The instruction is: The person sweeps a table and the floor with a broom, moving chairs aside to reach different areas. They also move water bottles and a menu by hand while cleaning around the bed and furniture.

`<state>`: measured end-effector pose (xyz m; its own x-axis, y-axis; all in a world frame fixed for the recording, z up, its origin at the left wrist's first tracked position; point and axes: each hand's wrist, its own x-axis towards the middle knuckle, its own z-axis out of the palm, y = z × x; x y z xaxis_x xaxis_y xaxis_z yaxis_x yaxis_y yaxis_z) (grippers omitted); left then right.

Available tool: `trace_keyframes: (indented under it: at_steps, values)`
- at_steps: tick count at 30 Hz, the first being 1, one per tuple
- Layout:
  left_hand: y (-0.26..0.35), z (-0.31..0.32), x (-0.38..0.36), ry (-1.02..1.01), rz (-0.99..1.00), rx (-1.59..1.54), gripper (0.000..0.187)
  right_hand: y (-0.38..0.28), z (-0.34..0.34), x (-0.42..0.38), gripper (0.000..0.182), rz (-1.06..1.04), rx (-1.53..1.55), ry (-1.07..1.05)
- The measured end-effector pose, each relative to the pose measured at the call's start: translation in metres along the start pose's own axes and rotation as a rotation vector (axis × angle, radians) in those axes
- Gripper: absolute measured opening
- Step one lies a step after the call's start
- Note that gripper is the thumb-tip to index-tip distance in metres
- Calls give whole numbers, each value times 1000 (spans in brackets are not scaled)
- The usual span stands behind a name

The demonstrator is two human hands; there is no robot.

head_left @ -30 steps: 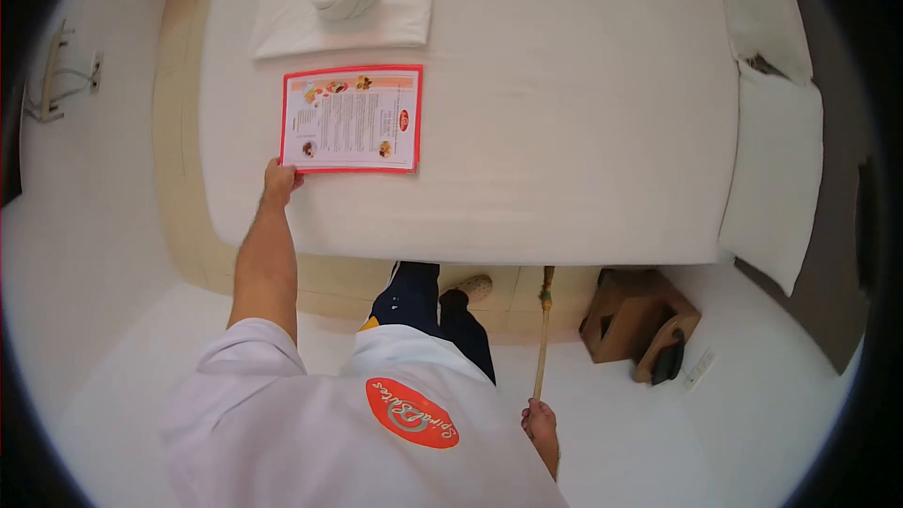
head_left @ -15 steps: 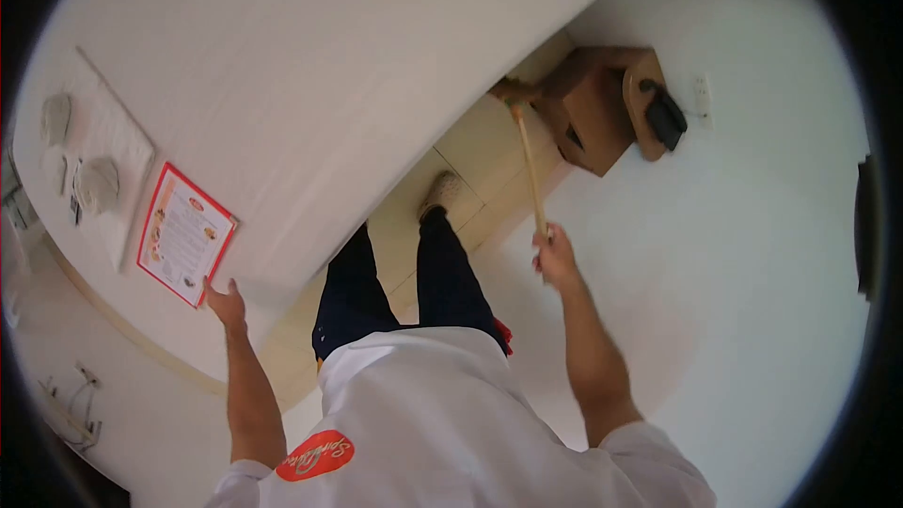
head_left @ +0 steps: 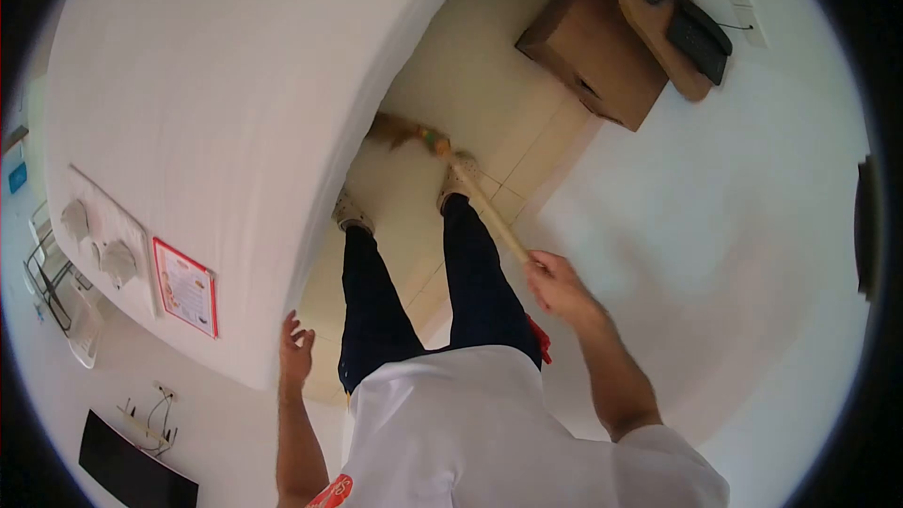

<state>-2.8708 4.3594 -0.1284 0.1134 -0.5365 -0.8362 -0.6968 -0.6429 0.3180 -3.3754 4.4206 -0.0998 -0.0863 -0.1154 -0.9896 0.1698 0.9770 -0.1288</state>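
My right hand [head_left: 560, 284] is closed around the light wooden handle of a broom [head_left: 489, 207]. The broom slants down toward the floor, its brown bristles close to the side of the white-covered bed or table [head_left: 254, 66]. My left hand [head_left: 296, 353] holds nothing; its fingers are loosely bent and apart beside the edge of that white surface. Near this hand, a red-bordered printed sheet [head_left: 186, 287] lies on the white cover.
A brown cardboard box [head_left: 602, 47] stands by the wall, below a wooden shelf [head_left: 691, 85] with a black telephone [head_left: 698, 42]. Small whitish items [head_left: 118, 263] rest on a pale cloth at left. A black screen [head_left: 136, 461] hangs lower left. My shoes [head_left: 353, 212] are on the tiled floor.
The broom head has swung left, from near the box to the white surface's side. My left hand has moved away from the printed sheet. The view has shifted.
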Motion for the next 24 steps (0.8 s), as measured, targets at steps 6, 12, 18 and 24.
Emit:
trace_keyframes:
  at_steps: [6,12,18,24]
  values:
    - [20,48,-46,-91,-177,-128,50,-82,-124,106,24,-526,-466,548]
    - [-7,47,-112,17,-369,-90,50,-246,-168,291,18,-297,-84,550]
    - [-25,60,-147,-18,-448,-211,48,-54,5,314,31,-487,-643,494]
    - [1,60,-91,-140,-186,-194,45,67,92,107,22,56,-281,-301]
